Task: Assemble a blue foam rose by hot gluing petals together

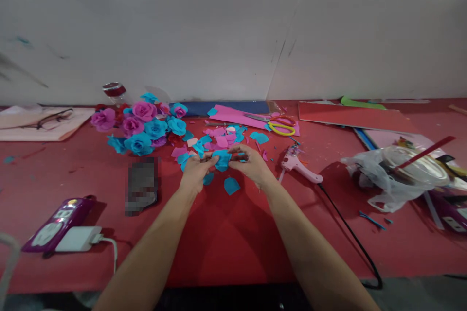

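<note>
Between my two hands is a blue crepe-paper petal (221, 160), pinched at its left edge by my left hand (197, 170) and at its right edge by my right hand (250, 163). Both hands are closed on it, just above the red table. Under and behind them lie several loose blue and pink paper petals (222, 141). One separate blue petal (231, 185) rests on the table nearer to me. A pink glue gun (301, 164) lies right of my right hand. A bunch of pink, blue and red paper roses (144, 126) stands at the back left.
Scissors (280, 125) with red and yellow handles lie on a pink paper strip (233, 115). At left are a phone (142, 184) and a purple power strip (62, 221) with a white charger (78, 239). A bagged container (412, 167) stands right. The glue gun's black cable (350, 233) runs toward the front edge.
</note>
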Available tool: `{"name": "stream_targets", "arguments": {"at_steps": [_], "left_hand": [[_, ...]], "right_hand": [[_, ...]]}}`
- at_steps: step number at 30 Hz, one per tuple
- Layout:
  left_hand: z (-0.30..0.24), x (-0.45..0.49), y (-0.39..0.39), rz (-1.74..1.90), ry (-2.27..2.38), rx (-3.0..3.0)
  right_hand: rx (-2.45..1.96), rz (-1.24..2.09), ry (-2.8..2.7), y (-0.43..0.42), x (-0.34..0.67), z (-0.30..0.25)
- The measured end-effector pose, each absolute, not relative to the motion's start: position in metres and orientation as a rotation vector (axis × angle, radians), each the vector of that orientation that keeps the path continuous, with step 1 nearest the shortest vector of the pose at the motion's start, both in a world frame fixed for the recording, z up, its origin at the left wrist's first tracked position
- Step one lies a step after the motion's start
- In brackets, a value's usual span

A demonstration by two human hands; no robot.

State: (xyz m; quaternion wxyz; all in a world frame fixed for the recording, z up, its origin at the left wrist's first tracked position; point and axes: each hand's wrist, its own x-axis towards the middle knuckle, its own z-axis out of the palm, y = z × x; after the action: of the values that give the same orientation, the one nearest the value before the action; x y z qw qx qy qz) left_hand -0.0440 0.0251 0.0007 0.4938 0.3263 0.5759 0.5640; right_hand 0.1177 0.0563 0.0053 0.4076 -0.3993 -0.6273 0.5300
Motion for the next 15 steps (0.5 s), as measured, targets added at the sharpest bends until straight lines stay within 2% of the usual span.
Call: {"name": "stream_targets", "arguments": {"at_steps": [3,6,10,15], "left_hand": [[-0.001,-0.043,0.026,1.384,1.406,0.781],[-0.004,-0.044,0.026,1.383,1.446,0.786],[-0.004,-0.045,0.026,1.345,1.477,0.826],[-0.009,-0.049,0.027,1.296,1.555,0.947]], "right_hand": [[-1.079,1.036,-1.806,0.055,0.116,0.007],[-1.132,0.887,-1.85,0.056,0.113,0.005],[-1.207,0.837,-1.78,0.059,0.111,-0.001],[-1.2,0.938,-1.375,0.065,0.115,-0.006]]}}
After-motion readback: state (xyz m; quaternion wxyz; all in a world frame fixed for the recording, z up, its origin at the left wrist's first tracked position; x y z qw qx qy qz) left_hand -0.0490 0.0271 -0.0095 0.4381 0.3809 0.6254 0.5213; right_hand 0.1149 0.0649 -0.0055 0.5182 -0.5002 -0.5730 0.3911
